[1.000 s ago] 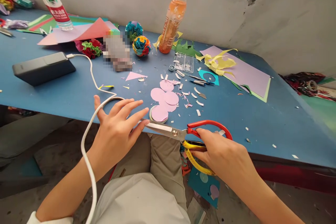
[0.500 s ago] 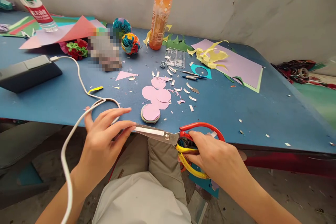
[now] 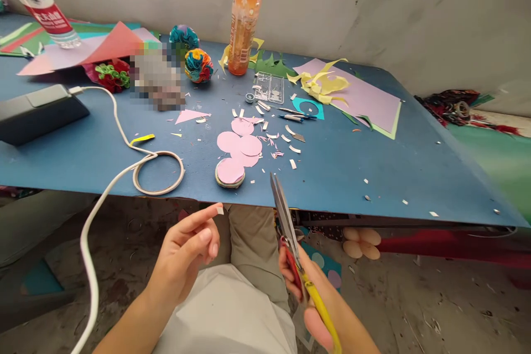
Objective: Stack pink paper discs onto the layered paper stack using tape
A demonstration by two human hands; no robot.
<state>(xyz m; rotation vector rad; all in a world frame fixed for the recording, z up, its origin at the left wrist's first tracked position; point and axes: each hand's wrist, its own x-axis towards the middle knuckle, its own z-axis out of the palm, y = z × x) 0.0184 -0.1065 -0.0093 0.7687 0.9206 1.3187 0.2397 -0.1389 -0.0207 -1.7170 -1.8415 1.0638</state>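
Observation:
My left hand [image 3: 185, 249] is in front of the table edge, its index finger stretched out and the other fingers curled. A small piece of white tape [image 3: 220, 211] clings to that fingertip, with the thumb apart from it. My right hand [image 3: 319, 293] holds scissors [image 3: 286, 215] with red and yellow handles, blades pointing up and slightly parted. Just beyond my left hand, a pink paper circle [image 3: 230, 170] tops a small round stack. More pink paper circles [image 3: 239, 144] overlap behind it. A thin roll of tape [image 3: 179, 180] lies flat near the edge.
A white cable [image 3: 89, 232] runs past my left arm to a dark device [image 3: 41, 113]. Behind stand an orange drink bottle [image 3: 244, 22] and a water bottle [image 3: 52, 16]. Colourful paper balls [image 3: 198, 65], pens [image 3: 292, 117], paper sheets [image 3: 369, 102] and white scraps lie on the blue table [image 3: 352, 166].
My left hand has come away from the scissor blades, carrying the tape piece, and the tape roll is uncovered. The scissors have swung from pointing left to pointing up. The view has shifted slightly.

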